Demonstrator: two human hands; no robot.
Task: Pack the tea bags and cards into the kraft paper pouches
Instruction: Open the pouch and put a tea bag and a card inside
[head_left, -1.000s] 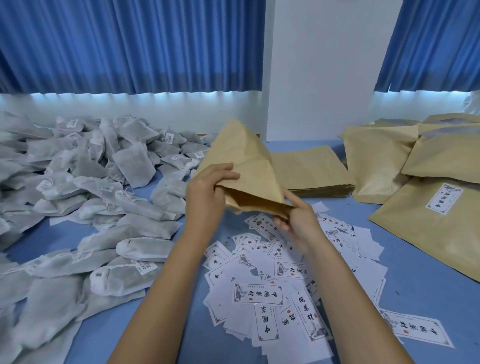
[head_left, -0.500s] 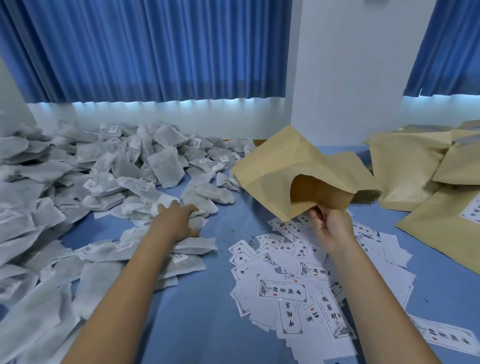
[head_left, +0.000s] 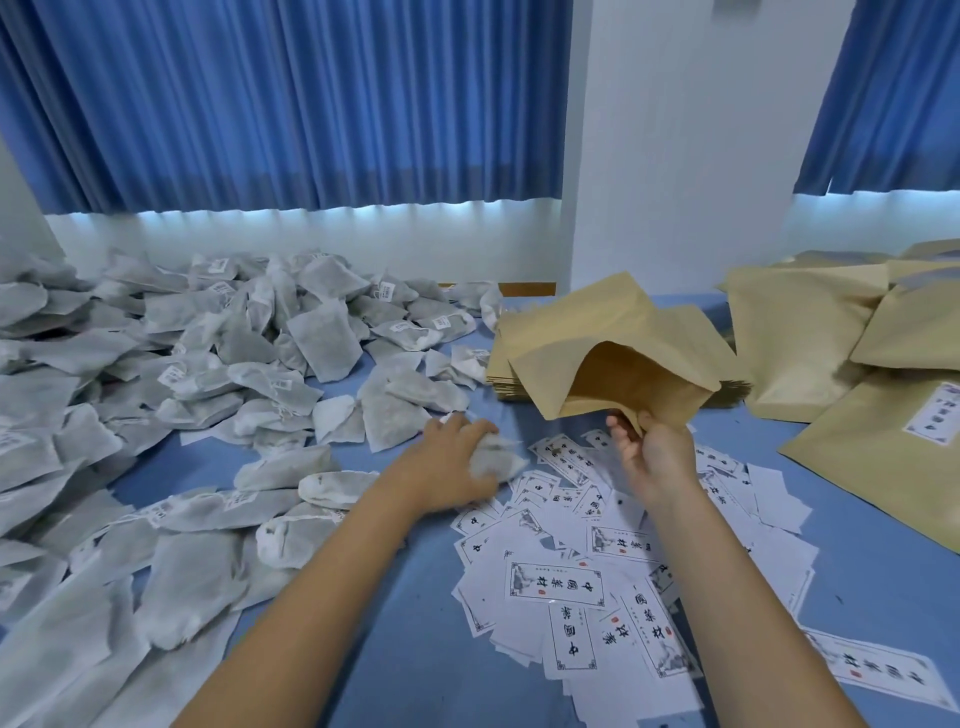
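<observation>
The right hand (head_left: 657, 462) pinches the lower lip of a paper pouch (head_left: 597, 332) and holds it lifted over the middle of the table (head_left: 415, 675). The pouch is tipped so its gaping mouth faces the other hand, apparently to give a straight path in. The left hand (head_left: 447, 473) has its fingers curled round one tea bag (head_left: 496, 460), just off the heap of tea bags (head_left: 234, 364) covering the table's left side. The cards (head_left: 556, 582) lie fanned toward the near edge beneath both wrists, likely so the next item is within reach, and filled pouches (head_left: 800, 332) pile at the right edge.
</observation>
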